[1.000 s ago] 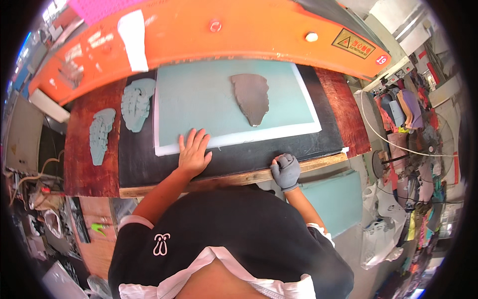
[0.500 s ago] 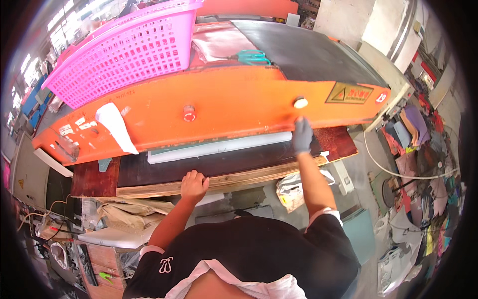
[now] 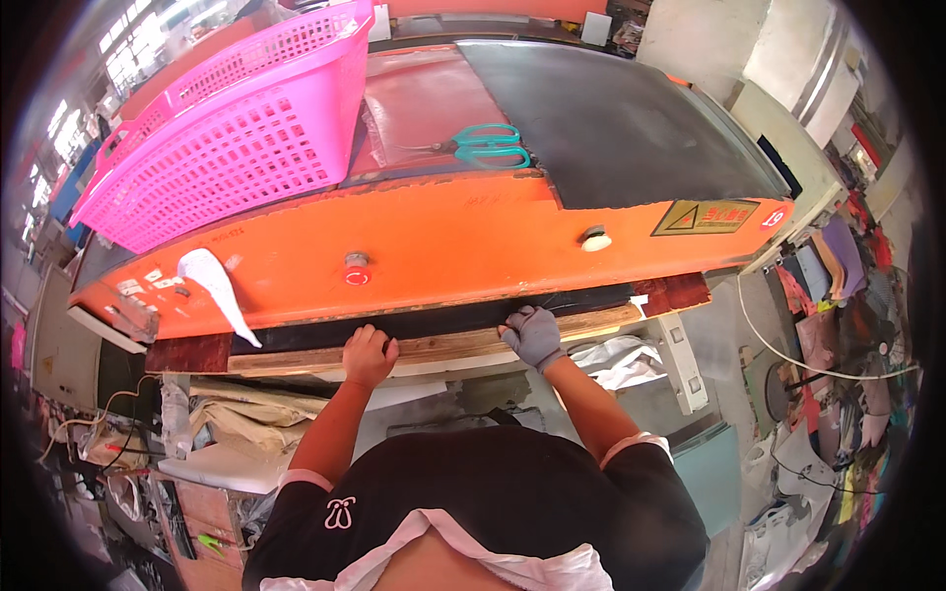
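Note:
My bare left hand (image 3: 370,357) has its fingers curled over the front edge of a black-topped wooden board (image 3: 443,348). Farther right, my right hand (image 3: 533,337), in a grey glove with exposed fingertips, grips the same edge. The board lies beneath the front of a large orange machine (image 3: 473,254), which hides most of its black top. Above my left hand, a red push button (image 3: 357,270) sticks out of the orange panel. A cream button (image 3: 595,239) is farther right on it, above my right hand.
On the machine stand a pink plastic basket (image 3: 236,163) at left and teal-handled scissors (image 3: 490,147) beside a black sheet (image 3: 621,123). A white strip (image 3: 212,286) hangs from the panel. Brown wrapping (image 3: 246,419) lies below left; a pale cable (image 3: 788,350) loops at right.
My right hand has come down and left from below the cream button to the board's edge. The orange front now sits lower over the board, and the white slab is out of sight.

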A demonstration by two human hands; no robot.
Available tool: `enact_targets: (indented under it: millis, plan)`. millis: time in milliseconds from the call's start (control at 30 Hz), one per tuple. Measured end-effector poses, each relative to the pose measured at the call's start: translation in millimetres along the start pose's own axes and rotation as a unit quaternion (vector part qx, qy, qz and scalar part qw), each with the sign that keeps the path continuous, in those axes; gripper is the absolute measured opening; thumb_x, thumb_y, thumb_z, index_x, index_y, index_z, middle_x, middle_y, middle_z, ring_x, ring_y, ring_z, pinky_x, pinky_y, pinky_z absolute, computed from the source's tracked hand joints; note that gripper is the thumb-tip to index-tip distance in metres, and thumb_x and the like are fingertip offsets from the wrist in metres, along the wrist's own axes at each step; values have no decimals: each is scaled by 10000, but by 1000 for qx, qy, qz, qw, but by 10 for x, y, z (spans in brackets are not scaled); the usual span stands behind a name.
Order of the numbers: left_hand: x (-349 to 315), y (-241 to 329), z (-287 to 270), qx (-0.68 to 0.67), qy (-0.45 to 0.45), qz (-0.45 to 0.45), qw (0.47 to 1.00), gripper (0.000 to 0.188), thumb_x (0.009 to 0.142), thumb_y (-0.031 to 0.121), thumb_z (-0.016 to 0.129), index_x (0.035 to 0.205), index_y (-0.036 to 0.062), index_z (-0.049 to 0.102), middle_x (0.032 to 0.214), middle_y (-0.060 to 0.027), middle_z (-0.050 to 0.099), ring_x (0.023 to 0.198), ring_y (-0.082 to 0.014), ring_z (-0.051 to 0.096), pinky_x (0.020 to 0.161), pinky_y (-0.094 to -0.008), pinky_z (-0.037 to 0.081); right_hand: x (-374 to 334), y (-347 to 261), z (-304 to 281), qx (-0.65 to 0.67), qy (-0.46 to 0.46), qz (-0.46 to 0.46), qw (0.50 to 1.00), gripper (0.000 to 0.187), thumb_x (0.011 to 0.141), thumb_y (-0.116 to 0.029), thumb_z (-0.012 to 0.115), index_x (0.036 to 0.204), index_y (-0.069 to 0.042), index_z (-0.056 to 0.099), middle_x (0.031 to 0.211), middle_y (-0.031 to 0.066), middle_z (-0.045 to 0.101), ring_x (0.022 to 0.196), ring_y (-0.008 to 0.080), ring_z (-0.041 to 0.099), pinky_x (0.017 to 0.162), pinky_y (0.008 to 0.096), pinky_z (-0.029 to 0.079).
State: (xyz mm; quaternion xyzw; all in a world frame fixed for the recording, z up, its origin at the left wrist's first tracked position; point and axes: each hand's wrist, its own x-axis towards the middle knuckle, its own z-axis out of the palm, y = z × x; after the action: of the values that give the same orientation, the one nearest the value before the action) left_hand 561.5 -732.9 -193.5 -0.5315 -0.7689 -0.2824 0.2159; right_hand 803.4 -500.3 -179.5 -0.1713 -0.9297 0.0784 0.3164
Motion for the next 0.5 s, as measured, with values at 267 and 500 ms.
enact_targets:
  millis: [267, 500]
  plan:
    - [-4, 10, -9, -7, -67, -72, 995, 244, 779, 290, 628, 674, 84, 551, 805, -99, 520, 828, -303, 523, 706, -431, 419, -1, -31, 142, -48, -20, 21, 998, 314, 823, -347, 524, 684, -87, 633, 731, 131, 589, 688, 324, 564, 647, 437, 455]
    - [-184, 206, -206, -34, -113, -94, 988, 280, 792, 313, 617, 702, 51, 574, 840, -115, 535, 875, -312, 525, 757, -432, 435, -238, -171, 79, -50, 3, 35, 998, 301, 816, -322, 520, 691, -79, 647, 705, 139, 588, 656, 335, 560, 621, 450, 458]
